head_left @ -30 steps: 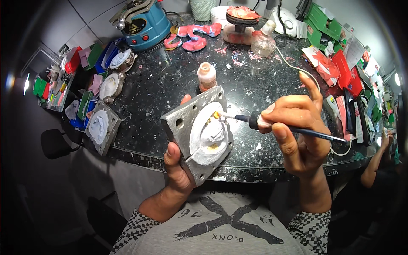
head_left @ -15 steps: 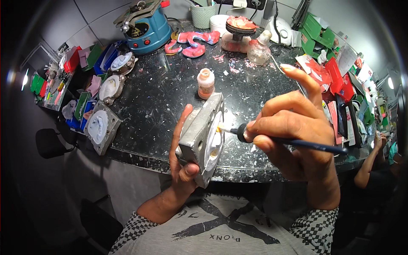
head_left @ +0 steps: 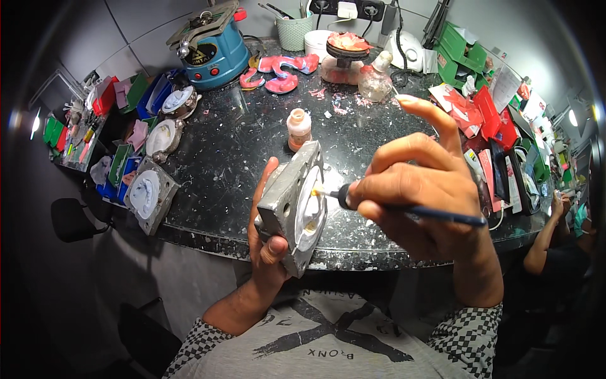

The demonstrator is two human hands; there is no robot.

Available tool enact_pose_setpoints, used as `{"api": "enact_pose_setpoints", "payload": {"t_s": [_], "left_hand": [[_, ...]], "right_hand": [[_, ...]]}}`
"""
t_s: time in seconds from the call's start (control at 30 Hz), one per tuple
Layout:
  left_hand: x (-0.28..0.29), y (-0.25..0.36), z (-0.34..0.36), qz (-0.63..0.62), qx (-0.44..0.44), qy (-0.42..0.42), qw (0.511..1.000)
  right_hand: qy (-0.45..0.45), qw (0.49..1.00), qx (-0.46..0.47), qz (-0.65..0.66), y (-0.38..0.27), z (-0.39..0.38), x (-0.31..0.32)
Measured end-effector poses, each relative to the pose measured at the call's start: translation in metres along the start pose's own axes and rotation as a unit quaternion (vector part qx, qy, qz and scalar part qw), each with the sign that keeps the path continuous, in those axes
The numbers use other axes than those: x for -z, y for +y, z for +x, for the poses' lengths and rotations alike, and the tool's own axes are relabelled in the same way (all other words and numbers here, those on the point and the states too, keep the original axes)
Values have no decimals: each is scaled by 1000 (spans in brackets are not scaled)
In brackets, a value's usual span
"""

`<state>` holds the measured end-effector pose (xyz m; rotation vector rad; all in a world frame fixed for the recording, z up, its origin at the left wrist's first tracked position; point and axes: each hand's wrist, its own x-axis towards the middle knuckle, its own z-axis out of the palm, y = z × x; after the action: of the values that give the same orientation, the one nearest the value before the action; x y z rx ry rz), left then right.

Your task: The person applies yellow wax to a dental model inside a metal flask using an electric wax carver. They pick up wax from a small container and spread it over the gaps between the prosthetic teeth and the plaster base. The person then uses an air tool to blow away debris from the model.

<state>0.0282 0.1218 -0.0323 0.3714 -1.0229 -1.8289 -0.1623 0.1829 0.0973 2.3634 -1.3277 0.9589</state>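
My left hand (head_left: 271, 252) grips a grey metal dental flask half (head_left: 281, 199) tilted on its edge, thumb on the near side and fingers behind. White plaster (head_left: 308, 211) fills its face, with small yellowish spots in it. In my right hand (head_left: 429, 180), closed in a pencil grip with the little finger raised, is a dark-handled brush (head_left: 442, 215). Its tip reaches the plaster beside a yellow-orange spot; whether it touches is hard to tell. Just beyond the flask stands an uncapped small bottle (head_left: 299, 129) with pinkish contents.
Three more plaster-filled flask parts, one the nearest flask (head_left: 151, 196), line the left bench edge. A blue machine (head_left: 218, 54), pink-and-blue wax pieces (head_left: 281, 72) and a glass burner (head_left: 375, 79) stand behind. Red and green boxes (head_left: 464, 54) crowd the right, where another person's arm (head_left: 543, 243) shows.
The whole view has shifted slightly. The brush tip stays at nearly the same part of the plaster, and both hands keep their holds.
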Motion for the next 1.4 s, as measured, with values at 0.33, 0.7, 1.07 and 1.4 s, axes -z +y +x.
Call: {"api": "enact_pose_setpoints", "payload": {"t_s": [0.33,0.7,1.07,1.4], "left_hand": [[1,2,0,4,9,-4,1000],[0,1,2,-32,13,0,999],[2,0,2,-10,7,-2,1000],[-1,2,2,-3,-18,-14,1000]], "right_hand": [[-7,1000,8,26,-1,6,1],[12,999,30,13,9,7,-7],[-5,999,44,24,3,11,-4],[-18,998,60,27,-9,12,-1]]}}
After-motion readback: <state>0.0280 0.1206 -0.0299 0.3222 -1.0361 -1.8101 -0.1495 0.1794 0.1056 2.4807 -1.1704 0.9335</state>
